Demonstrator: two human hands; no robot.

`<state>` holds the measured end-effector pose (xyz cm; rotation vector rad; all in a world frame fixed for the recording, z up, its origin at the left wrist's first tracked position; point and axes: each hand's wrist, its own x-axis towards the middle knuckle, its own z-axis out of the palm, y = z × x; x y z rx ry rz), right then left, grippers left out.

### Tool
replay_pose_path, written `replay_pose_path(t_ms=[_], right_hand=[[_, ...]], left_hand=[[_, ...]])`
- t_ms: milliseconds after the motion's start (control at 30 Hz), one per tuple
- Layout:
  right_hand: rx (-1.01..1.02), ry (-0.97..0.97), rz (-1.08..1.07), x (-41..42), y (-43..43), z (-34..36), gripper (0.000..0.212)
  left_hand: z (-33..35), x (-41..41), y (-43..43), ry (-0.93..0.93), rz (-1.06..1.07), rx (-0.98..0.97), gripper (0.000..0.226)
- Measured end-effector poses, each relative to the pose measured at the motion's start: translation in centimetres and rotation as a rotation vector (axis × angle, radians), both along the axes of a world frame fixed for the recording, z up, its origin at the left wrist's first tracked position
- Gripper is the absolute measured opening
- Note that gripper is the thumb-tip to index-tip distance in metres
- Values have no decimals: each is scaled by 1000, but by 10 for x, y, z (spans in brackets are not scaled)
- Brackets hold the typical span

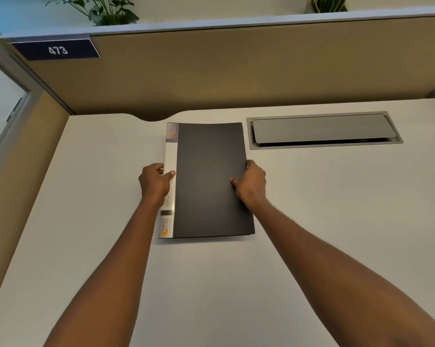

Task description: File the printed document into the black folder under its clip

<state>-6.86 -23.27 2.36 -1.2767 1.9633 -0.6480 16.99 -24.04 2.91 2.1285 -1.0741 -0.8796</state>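
Note:
The black folder (211, 181) lies closed on the white desk (336, 221), its white labelled spine strip on the left. My left hand (154, 182) grips the spine edge, thumb on top of the strip. My right hand (251, 182) holds the folder's right edge, thumb pressed on the cover. No printed document or clip shows; anything inside the folder is hidden by the cover.
A grey cable hatch (324, 130) is set into the desk to the right of the folder, its lid slightly raised. A tan partition wall (236, 71) with a "473" sign (57, 50) stands behind. The desk's left edge meets a side panel.

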Motion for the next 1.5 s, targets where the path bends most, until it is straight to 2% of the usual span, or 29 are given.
replay_pose_path(t_ms=[333,633,800,967,1067,1333,1500], right_hand=[[45,68,-26,2,-75,-10,50],[129,105,10,8,-94,-16,50],[115,288,85,16,-88,-19,46],[91,622,180,20,-77,-14,41],[16,713,246,23,-67,-13,45],[-55,586,369,27,-17,-9,59],[-78,615,436,15,30,-14,61]], left_hand=[[-13,-2,-80,-69,-66,91,41],[-22,-4,-105,-155,-50,113,43],[-25,-10,-100,-268,-36,142,40],[-23,-15,-94,-320,-46,128,40],[-21,-20,-84,-405,-86,92,44],[-23,-36,-28,-551,-272,32,59],[-26,-52,25,-667,-348,13,61]])
